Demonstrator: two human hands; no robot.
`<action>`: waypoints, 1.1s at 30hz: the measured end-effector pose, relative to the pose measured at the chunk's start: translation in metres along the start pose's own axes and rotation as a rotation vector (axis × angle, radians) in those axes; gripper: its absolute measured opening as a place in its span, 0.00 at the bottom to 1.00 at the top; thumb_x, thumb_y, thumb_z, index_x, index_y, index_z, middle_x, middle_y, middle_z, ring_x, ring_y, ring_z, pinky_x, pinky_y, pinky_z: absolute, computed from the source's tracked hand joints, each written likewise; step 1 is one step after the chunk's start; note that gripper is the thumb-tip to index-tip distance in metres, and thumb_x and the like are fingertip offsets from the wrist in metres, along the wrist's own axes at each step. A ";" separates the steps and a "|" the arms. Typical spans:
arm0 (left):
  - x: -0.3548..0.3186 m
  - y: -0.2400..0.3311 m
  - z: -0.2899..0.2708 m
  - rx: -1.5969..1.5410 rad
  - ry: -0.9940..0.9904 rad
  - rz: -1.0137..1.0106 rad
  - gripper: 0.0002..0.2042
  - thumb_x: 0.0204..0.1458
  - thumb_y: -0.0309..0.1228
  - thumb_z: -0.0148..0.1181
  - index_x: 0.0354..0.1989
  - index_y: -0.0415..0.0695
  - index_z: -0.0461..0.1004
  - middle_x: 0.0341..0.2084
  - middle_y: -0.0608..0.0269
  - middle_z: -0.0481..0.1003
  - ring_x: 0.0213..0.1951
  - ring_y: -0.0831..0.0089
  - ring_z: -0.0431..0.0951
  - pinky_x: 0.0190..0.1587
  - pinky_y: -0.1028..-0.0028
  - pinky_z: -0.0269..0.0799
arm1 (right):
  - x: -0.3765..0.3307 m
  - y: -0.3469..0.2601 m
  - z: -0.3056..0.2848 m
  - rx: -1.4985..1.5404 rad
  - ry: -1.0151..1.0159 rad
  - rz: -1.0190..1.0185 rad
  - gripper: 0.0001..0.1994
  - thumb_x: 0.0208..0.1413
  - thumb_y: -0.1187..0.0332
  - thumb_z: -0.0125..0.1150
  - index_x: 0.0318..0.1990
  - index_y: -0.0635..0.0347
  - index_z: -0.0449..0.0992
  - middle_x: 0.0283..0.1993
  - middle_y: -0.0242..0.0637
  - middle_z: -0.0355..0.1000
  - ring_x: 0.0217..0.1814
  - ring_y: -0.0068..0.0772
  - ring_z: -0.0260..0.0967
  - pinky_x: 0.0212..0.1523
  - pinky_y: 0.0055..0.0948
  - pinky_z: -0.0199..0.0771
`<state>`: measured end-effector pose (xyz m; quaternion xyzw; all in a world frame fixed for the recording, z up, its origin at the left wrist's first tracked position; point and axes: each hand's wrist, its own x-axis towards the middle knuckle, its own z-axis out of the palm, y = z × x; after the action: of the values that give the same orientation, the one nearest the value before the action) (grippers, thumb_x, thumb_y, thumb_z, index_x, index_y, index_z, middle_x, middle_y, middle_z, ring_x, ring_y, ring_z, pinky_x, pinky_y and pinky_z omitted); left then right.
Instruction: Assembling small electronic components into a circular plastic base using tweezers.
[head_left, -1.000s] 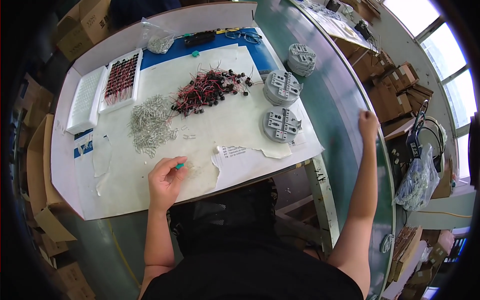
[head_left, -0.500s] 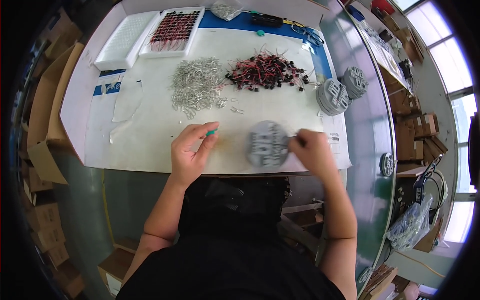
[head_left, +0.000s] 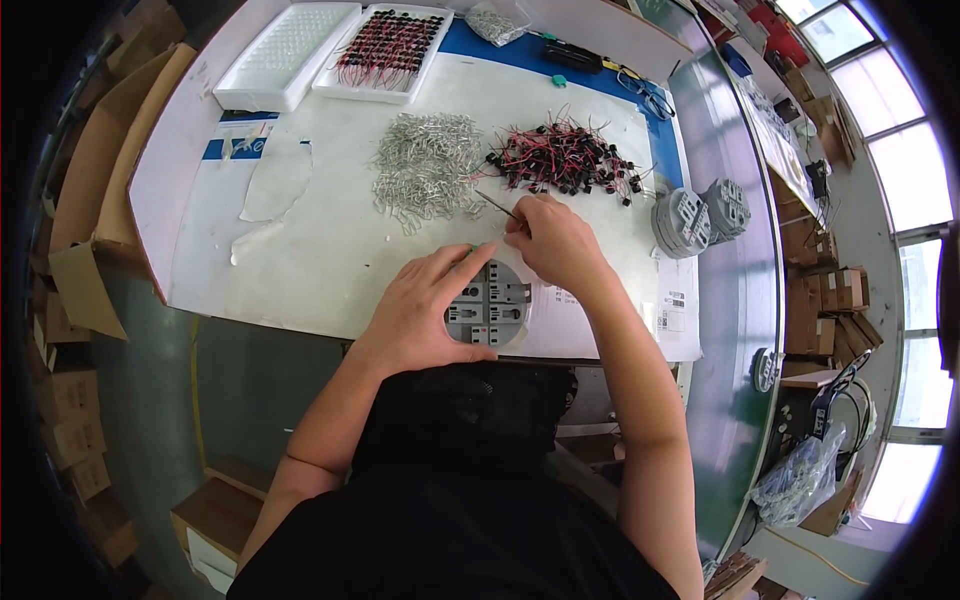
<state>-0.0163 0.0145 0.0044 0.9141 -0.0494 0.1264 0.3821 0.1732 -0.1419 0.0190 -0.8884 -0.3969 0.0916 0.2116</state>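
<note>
My left hand curves around the left side of a round grey plastic disc at the table's front edge, thumb below and fingers above. The disc's upper face is divided into sections with raised holders and slots. A sliver of a small teal piece shows by the left fingertips. My right hand is closed on a thin pointed metal tool, its tip reaching the edge of a pile of silvery bent-wire clips. Right of them lies a heap of small black parts with red and black wires.
Stacked grey discs stand at the table's right side. At the back are a white foam tray and another tray filled with wired parts. A bag of clips, glasses and a teal piece lie along the far edge.
The grey disc has moved left and now rests under my left hand, its slotted face up. My right hand has left the disc and moved up toward the clips with the pointed tool.
</note>
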 end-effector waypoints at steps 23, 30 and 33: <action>0.007 0.000 0.014 -0.111 0.001 -0.068 0.57 0.33 0.44 0.86 0.77 0.50 0.62 0.65 0.55 0.68 0.66 0.53 0.71 0.68 0.57 0.70 | -0.039 -0.015 -0.009 0.401 0.015 0.319 0.10 0.57 0.69 0.72 0.35 0.69 0.81 0.31 0.35 0.75 0.28 0.22 0.69 0.31 0.29 0.72; 0.007 0.001 0.012 -0.101 0.000 -0.065 0.56 0.34 0.44 0.85 0.77 0.49 0.62 0.65 0.55 0.68 0.65 0.53 0.72 0.67 0.57 0.70 | -0.040 -0.021 -0.019 0.486 0.030 0.297 0.12 0.56 0.68 0.71 0.32 0.71 0.79 0.32 0.37 0.71 0.30 0.24 0.69 0.33 0.31 0.72; 0.009 0.002 0.010 -0.102 -0.006 -0.066 0.56 0.35 0.44 0.85 0.77 0.50 0.62 0.65 0.54 0.68 0.65 0.53 0.72 0.67 0.57 0.70 | -0.040 -0.019 -0.015 0.563 0.015 0.353 0.11 0.57 0.68 0.70 0.33 0.70 0.78 0.31 0.33 0.71 0.30 0.21 0.66 0.33 0.28 0.69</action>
<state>-0.0061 0.0060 0.0008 0.8950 -0.0268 0.1083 0.4319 0.1388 -0.1646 0.0412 -0.8508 -0.1944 0.2263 0.4326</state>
